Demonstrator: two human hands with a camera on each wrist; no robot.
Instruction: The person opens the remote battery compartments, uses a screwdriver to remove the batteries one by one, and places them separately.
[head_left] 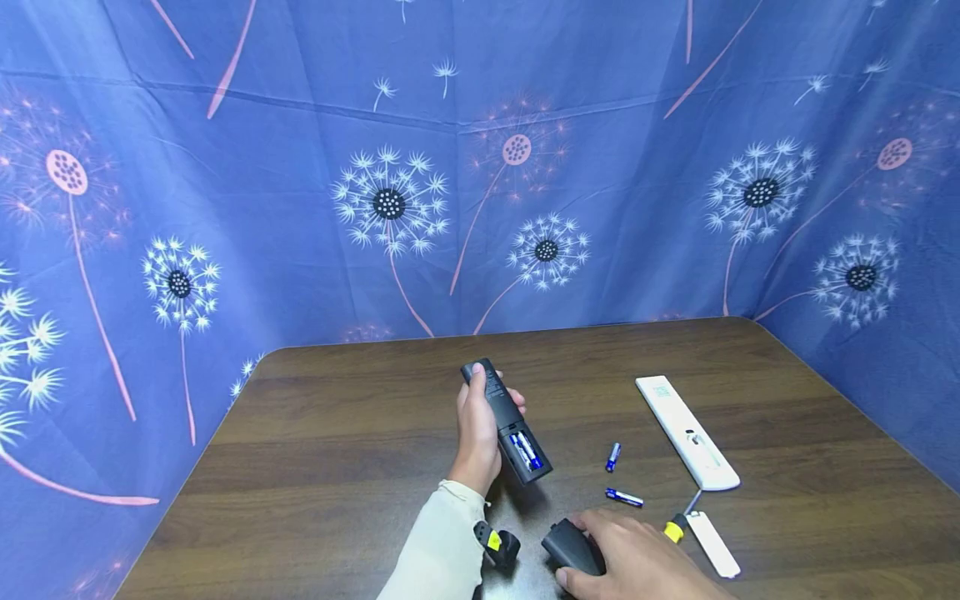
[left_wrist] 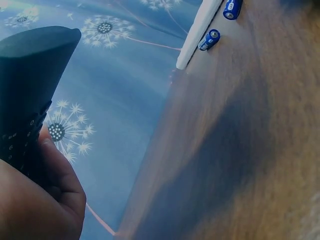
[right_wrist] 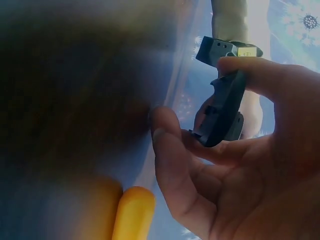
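Currently, the black remote [head_left: 491, 400] is at centre, below the middle of the head frame, above the wooden table [head_left: 337, 450] and tilted, lower end toward lower right. Left hand [head_left: 476, 429] grips it, thumb along the back, fingers curled round the far edge; left wrist view shows number keys on the other face. Battery compartment uncovered, blue-and-white batteries [head_left: 527, 450] inside. Right hand [head_left: 637, 554], bottom of the head frame, pinches a black cover [head_left: 570, 546] between thumb and fingers, apart from the remote. Right of centre: two loose batteries [head_left: 613, 457] [head_left: 624, 497], near each other, not touching. Lower right: white remote [head_left: 682, 429] lying diagonally; below it, a yellow-and-black screwdriver [head_left: 675, 528], partly hidden by the right hand, and a white cover [head_left: 714, 544].
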